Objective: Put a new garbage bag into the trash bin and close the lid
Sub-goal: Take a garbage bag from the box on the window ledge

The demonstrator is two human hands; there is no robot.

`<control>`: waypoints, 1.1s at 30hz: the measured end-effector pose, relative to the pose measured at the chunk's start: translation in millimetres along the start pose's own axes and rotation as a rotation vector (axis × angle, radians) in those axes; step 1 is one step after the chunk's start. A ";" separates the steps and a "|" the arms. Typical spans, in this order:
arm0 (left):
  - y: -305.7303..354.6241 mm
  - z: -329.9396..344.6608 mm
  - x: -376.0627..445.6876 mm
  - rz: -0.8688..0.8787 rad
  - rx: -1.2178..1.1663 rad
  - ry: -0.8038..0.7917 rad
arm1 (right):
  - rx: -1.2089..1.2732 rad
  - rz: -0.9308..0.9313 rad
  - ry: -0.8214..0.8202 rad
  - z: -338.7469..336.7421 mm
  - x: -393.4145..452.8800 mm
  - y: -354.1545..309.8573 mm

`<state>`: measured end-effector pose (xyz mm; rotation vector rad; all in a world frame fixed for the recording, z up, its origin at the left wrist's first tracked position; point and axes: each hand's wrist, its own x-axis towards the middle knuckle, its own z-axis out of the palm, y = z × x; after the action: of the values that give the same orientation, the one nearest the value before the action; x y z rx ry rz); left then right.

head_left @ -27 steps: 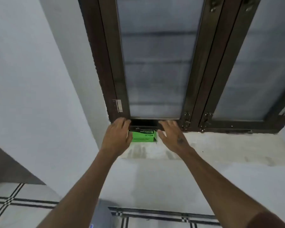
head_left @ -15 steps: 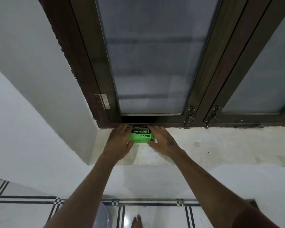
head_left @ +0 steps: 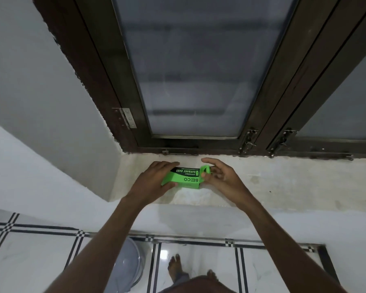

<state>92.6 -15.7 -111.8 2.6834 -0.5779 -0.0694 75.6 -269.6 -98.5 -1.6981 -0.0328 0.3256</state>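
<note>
Both bare forearms reach up from the lower frame toward centre. The left hand [head_left: 154, 180] curls, fingers bent over, thumb tucked under. The right hand [head_left: 222, 178] pinches thumb and fingers together, index finger extended.

The left hand [head_left: 154, 178] covers the green box's [head_left: 185, 180] left end; its small print is unreadable

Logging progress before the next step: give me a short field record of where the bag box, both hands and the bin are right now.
box: green cardboard garbage-bag box, over the pale stone window sill, below the dark wooden window frame
left hand: left hand grips the box's left end
right hand: right hand, fingers at the open flap on the box's right end
bag: none visible outside the box
bin: grey round trash bin on the tiled floor below, partly hidden by the left arm
</note>
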 end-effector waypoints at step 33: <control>63.9 -50.1 57.0 0.504 0.670 -0.010 | 0.546 0.333 0.157 0.4 19.4 6.3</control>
<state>126.5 -73.9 -39.0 3.0429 -1.4785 0.3006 93.1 -266.2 -108.5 -1.1753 0.4233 0.4045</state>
